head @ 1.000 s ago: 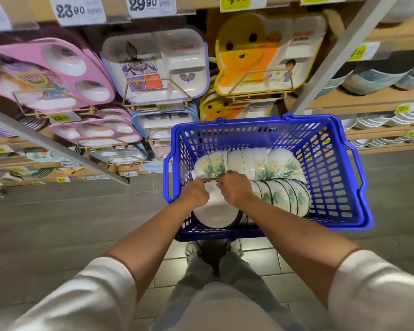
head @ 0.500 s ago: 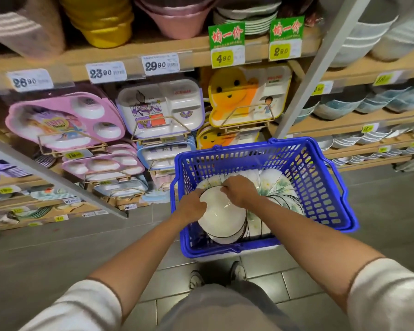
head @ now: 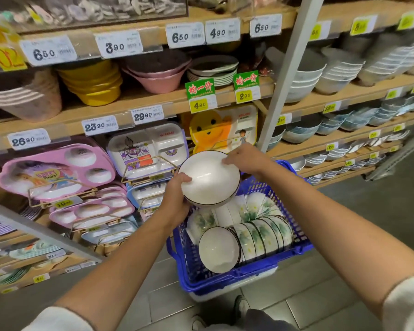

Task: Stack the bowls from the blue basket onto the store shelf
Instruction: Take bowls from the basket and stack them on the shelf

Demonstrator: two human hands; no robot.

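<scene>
Left hand [head: 177,198] and right hand [head: 246,161] clasp opposite rims of the white bowls [head: 208,180], now lifted above the blue basket [head: 227,285]; shelving comes next

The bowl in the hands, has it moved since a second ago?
Yes. The bowl has risen out of the blue basket; it was down among the other bowls.

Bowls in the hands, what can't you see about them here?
Head view only.
- Held bowls: the count underneath is hidden by the top bowl and left hand.
- Left hand's fingers: hidden beneath the bowls.
- Blue basket: far side hidden behind held bowls and right hand.
- Yellow tags at right: too blurred to read.
</scene>
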